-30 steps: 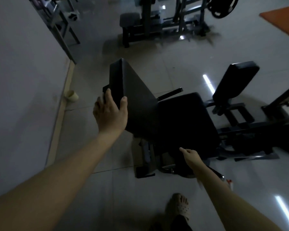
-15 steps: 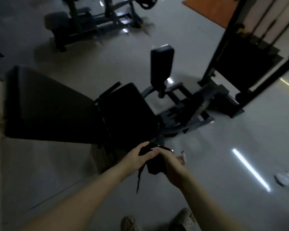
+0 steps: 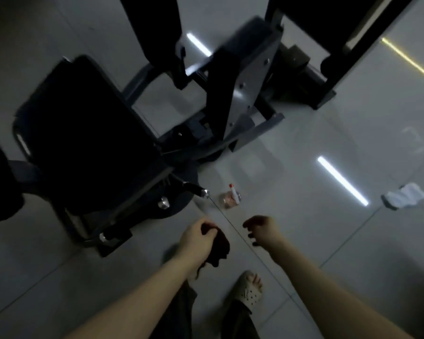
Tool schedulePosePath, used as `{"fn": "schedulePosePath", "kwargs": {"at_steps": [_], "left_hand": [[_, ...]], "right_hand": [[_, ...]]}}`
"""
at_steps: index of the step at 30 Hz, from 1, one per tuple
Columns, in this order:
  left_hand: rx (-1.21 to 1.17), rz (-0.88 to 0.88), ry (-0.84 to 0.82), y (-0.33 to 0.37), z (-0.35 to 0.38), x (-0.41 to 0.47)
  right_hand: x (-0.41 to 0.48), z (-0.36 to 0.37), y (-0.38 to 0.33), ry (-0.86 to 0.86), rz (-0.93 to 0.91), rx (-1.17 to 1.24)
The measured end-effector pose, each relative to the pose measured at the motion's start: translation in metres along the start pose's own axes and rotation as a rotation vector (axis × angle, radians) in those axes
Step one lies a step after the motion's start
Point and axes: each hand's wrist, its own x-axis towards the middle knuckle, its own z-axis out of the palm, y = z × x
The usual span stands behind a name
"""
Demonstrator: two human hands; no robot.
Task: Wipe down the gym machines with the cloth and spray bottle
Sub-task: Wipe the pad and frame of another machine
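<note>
My left hand (image 3: 198, 237) grips a dark cloth (image 3: 218, 248) that hangs down from its fingers above the floor. My right hand (image 3: 261, 230) is beside it, empty, with its fingers loosely curled and pointing down. A small clear spray bottle (image 3: 230, 198) with a white and red top stands on the tiles just beyond both hands. The gym machine's black padded seat (image 3: 83, 133) fills the left, with its grey metal frame (image 3: 245, 84) behind the bottle.
A white rag (image 3: 404, 198) lies on the floor at the right. Black uprights of another machine (image 3: 340, 57) stand at the top right. My sandalled foot (image 3: 250, 287) is on the tiles below my hands. A chrome lever (image 3: 196, 188) sticks out under the seat.
My view has dropped towards the floor. Both hands held the cloth together; now only the left one holds it and the right hand has come away, empty.
</note>
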Motion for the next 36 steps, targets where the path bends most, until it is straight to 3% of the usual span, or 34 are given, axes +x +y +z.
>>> {"fn": "schedulePosePath", "kwargs": {"at_steps": [4,8,13,18,23,30,36], "left_hand": [[0.257,0.087,-0.011,-0.02,0.011,0.075],[0.289,0.112,-0.036,-0.033,0.019,0.126],[0.559,0.307,0.031,-0.036,0.034,0.156],[0.692,0.341,-0.012,-0.06,0.051,0.153],[0.739,0.331,-0.049,-0.046,0.049,0.141],[0.886,0.408,-0.116,0.046,0.062,0.095],[1.0,0.547,-0.269,0.135,0.1,0.004]], "right_hand": [[0.096,0.006,0.017,0.025,-0.021,-0.217],[0.179,0.032,0.015,0.085,-0.086,-0.253],[0.268,0.075,0.028,0.03,-0.012,-0.252],[0.303,0.095,0.05,0.219,-0.04,-0.222],[0.248,0.067,0.063,0.302,-0.061,-0.159],[0.095,-0.01,0.081,0.412,-0.072,-0.101],[-0.046,-0.085,0.08,0.594,-0.044,0.015]]}}
